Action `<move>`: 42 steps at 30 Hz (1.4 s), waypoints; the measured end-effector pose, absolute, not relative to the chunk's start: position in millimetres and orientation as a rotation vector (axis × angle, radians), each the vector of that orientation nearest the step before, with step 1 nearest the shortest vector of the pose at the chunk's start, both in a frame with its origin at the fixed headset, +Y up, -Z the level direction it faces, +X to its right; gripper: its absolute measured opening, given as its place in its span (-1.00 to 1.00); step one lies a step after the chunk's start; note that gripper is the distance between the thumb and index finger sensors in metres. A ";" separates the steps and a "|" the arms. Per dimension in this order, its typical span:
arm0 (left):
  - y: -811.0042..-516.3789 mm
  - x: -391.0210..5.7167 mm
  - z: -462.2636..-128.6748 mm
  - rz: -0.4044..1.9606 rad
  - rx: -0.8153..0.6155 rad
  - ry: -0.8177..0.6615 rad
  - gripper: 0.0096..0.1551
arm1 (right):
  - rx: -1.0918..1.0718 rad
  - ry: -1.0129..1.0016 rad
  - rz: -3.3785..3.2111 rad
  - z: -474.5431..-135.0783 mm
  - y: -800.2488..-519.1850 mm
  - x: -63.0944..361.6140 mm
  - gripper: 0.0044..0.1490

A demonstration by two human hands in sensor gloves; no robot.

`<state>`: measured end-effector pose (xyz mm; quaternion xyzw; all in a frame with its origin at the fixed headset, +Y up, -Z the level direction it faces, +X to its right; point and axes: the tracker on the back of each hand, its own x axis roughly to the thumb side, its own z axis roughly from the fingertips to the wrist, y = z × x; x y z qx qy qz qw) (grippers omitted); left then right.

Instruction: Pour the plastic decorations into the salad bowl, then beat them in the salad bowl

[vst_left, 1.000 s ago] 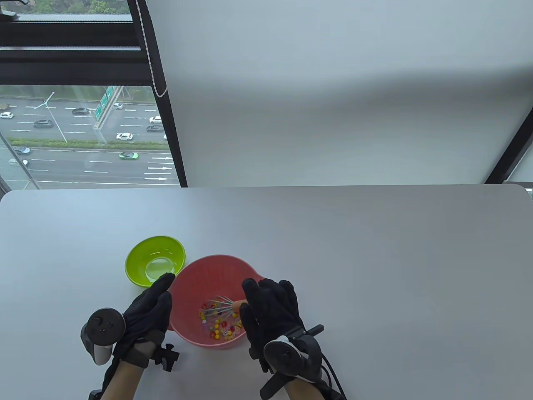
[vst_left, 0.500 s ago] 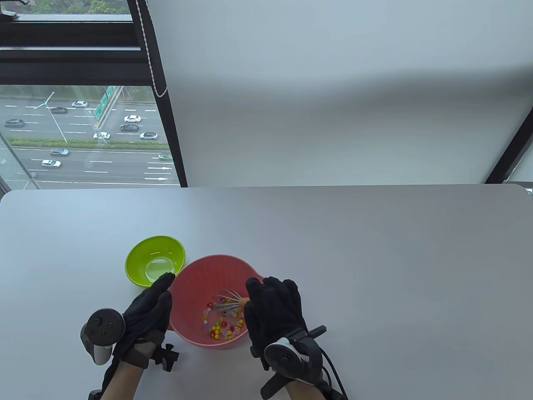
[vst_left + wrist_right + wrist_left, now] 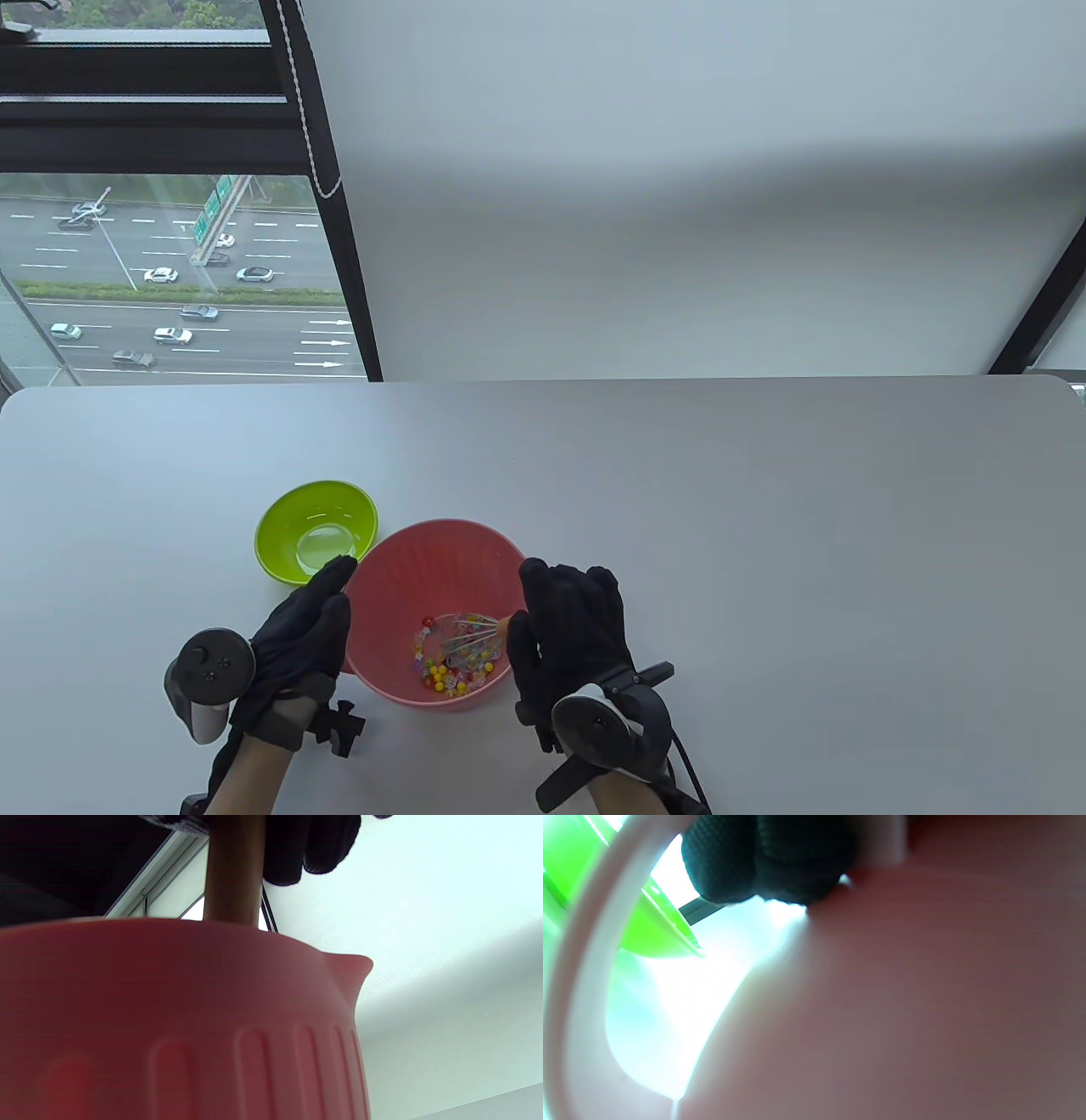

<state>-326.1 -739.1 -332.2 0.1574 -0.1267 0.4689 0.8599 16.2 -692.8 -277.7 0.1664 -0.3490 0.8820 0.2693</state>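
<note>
The pink salad bowl (image 3: 405,570) stands near the table's front edge, with several small coloured plastic decorations (image 3: 448,672) in its bottom. My right hand (image 3: 556,615) grips the wooden handle (image 3: 233,870) of a wire whisk (image 3: 472,638), whose wires are down among the decorations at the bowl's right side. My left hand (image 3: 316,607) lies with straight fingers against the bowl's left outer wall (image 3: 903,1005). In the left wrist view its fingertips (image 3: 763,857) touch the wall near the rim. The right wrist view looks up at the bowl's ribbed outside (image 3: 169,1018).
A lime green bowl (image 3: 280,518) stands just behind and left of the pink bowl, close to my left fingertips, with nothing visible inside. The grey table (image 3: 764,526) stretches to the right and back. A window and a white wall lie beyond its far edge.
My right hand has carried the whisk rightward across the bowl, toward its right wall. The decorations have shifted a little. My left hand and both bowls have stayed put.
</note>
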 end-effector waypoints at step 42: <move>-740.8 -326.6 -333.0 0.990 0.330 -0.267 -0.34 | 0.544 -0.983 2.505 -274.1 -695.1 -1.1 -0.16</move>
